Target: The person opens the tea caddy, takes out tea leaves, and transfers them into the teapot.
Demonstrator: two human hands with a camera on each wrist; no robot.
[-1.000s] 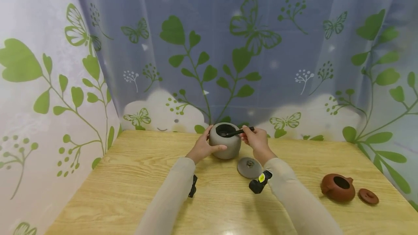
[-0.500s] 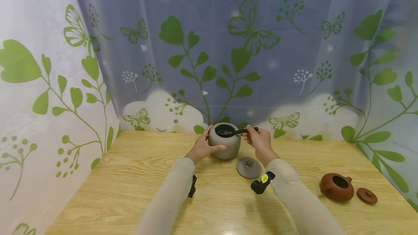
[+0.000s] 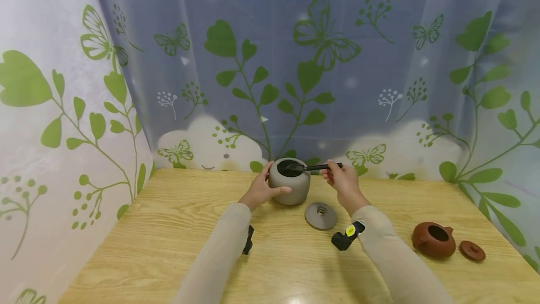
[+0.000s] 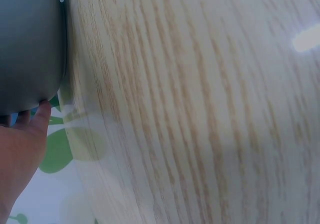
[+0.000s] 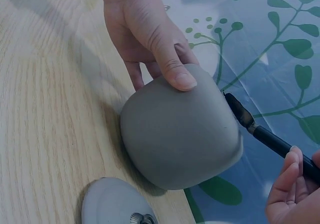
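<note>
A round grey jar (image 3: 291,190) stands uncovered near the table's back edge, its dark mouth facing up. My left hand (image 3: 260,191) grips its left side, thumb across the front. In the right wrist view the thumb of that left hand (image 5: 150,34) lies against the jar wall (image 5: 180,129). My right hand (image 3: 343,183) pinches the handle of a black scoop (image 3: 318,167). The scoop's head is at the jar's mouth, with the shaft over the right rim. What the scoop head (image 5: 240,110) carries is too dark to tell. Left wrist view: jar (image 4: 30,49) and left fingers (image 4: 42,115).
A grey lid (image 3: 320,216) with a small knob lies in front of the jar, to its right. Farther right on the wooden table (image 3: 177,238) sit a reddish-brown teapot (image 3: 426,243), uncovered, and its small lid (image 3: 472,251). A patterned curtain (image 3: 270,74) hangs close behind the jar.
My right hand has moved to the right, drawing the scoop's head from deeper in the jar up toward the right rim. My left hand and the jar have stayed in place.
</note>
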